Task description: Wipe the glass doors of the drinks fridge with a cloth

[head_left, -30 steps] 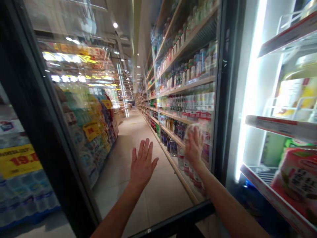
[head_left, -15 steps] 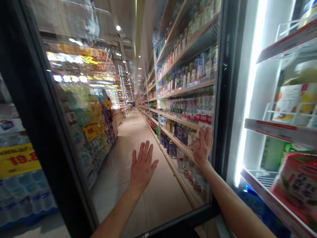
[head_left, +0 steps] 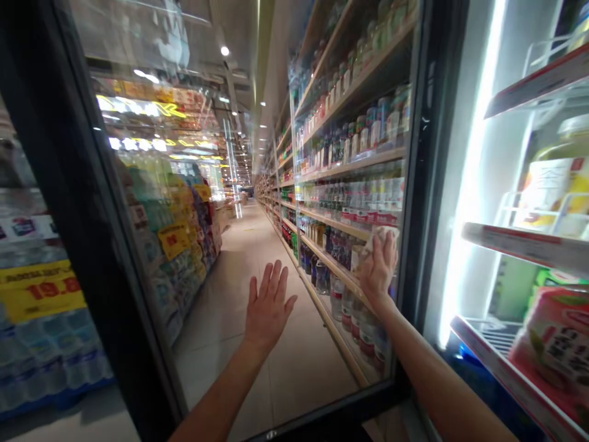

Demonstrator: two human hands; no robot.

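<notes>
A glass cooler door [head_left: 221,380] in a black frame stands open in front of me. My left hand [head_left: 268,304] lies flat against the glass, fingers spread and holding nothing. Farther right, near the frame's edge, my right hand [head_left: 380,270] presses a whitish cloth [head_left: 384,232] on the pane. The cloth pokes out above and to the left of the fingers; the rest of it is under the palm.
To the right are lit cooler shelves [head_left: 524,245] with a bottle [head_left: 550,178] and a pink pack [head_left: 559,356]. Through the glass appear an aisle floor [head_left: 248,245], long drink shelves and stacked bottle packs. A yellow price sign [head_left: 41,291] hangs at left.
My right hand has shifted slightly up on the glass with the cloth, and more of the cloth shows. The left hand keeps its place on the pane. The view has turned slightly left.
</notes>
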